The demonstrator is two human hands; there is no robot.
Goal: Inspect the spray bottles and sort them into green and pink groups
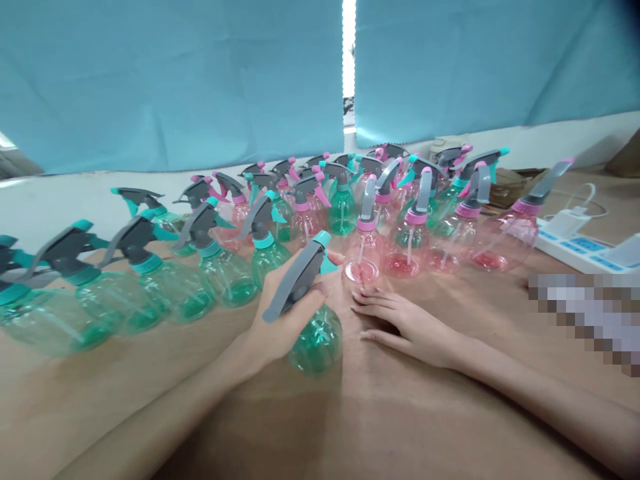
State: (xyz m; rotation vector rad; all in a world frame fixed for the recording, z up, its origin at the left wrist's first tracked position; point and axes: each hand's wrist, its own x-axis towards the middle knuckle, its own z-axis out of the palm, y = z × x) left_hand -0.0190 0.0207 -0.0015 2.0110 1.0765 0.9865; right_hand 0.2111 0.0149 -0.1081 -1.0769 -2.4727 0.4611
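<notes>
My left hand (283, 307) is wrapped round the neck of a green spray bottle (316, 343) with a grey and turquoise spray head. The bottle is upright, at or just above the tabletop; its neck is hidden by my fingers. My right hand (393, 320) lies flat on the table with its fingers stretched out and holds nothing. Its fingertips are just in front of a pink spray bottle (364, 257), which has a pink collar and a grey trigger head. To the left of my left hand stands another green spray bottle (227, 277).
Rows of green and pink spray bottles (343, 207) line the back of the wooden table (400, 420). A white power strip (575, 243) with plugs and a cable lies at the right. Blue sheeting (170, 80) hangs behind. A blurred patch covers something at the right edge.
</notes>
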